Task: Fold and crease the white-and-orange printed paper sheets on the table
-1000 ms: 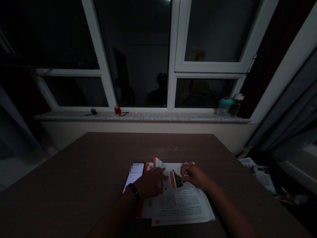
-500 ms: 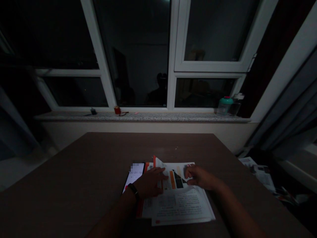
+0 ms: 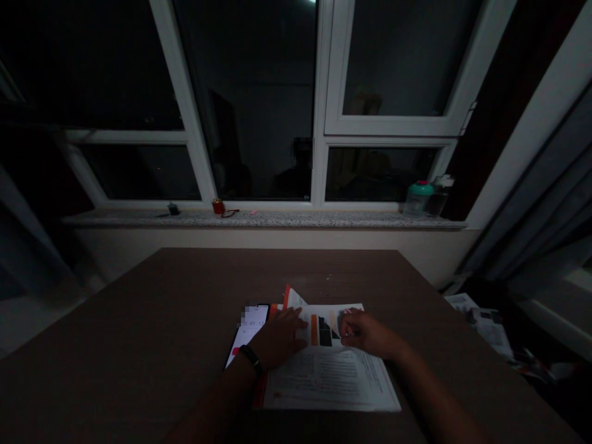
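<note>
A printed booklet or stack of sheets lies on the brown table, with a folded corner standing up at its upper left. My left hand, with a dark band at the wrist, lies spread on the left part of the pages. On the right, my right hand has its fingers curled together at the edge of a smaller page with an orange and black picture. A lit phone showing a timer lies left of the pages, partly behind my left hand.
The brown table reaches to the wall below the window. On the sill stand a red jar, a small dark bottle and a teal-lidded container. Papers lie beyond the table's right edge.
My right hand has moved slightly left, its fingers closer together. The pictured page has shifted left, and the lower sheet's bottom edge now lies higher. My left hand has moved slightly left.
</note>
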The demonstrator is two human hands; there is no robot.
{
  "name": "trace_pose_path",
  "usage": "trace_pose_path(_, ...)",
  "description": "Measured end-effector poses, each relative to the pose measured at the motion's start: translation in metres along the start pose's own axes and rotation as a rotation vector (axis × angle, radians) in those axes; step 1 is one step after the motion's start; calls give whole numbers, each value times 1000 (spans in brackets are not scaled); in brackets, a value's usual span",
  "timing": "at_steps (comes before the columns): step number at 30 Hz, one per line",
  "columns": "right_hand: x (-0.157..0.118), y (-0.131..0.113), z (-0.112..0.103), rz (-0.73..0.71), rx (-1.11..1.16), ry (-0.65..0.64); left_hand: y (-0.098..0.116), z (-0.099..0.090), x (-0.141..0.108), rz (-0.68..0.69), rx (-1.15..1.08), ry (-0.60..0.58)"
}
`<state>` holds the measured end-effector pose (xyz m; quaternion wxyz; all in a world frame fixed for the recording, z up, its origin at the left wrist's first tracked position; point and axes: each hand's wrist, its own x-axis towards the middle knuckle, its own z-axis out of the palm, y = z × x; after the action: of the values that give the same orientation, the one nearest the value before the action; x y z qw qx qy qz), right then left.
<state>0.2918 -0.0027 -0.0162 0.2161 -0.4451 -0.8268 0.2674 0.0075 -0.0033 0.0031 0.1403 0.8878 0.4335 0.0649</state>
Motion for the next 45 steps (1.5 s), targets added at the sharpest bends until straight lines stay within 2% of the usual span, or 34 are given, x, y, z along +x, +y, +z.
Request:
trace_pose_path(5,6,-10,14,-63,-22,39,0,3,0,3,77,119)
trace_pose_path(12,2,-7,9,-72,-27,-55,6,5,0,5,54,113)
trace_pose_path(20,-7,-12,-3,-9,19,-164,8,6,1,-22,47,92)
trace_pose_path(29,-1,-21,5,-116,6,57,4,13,3,-33,21,65)
trace_pose_path(35,1,-20,10,-220,13,111,-2,20,5,-2,31,59)
trace_pose_path(45,1,-20,10,-174,10,94,-6,25,6,100,-1,173)
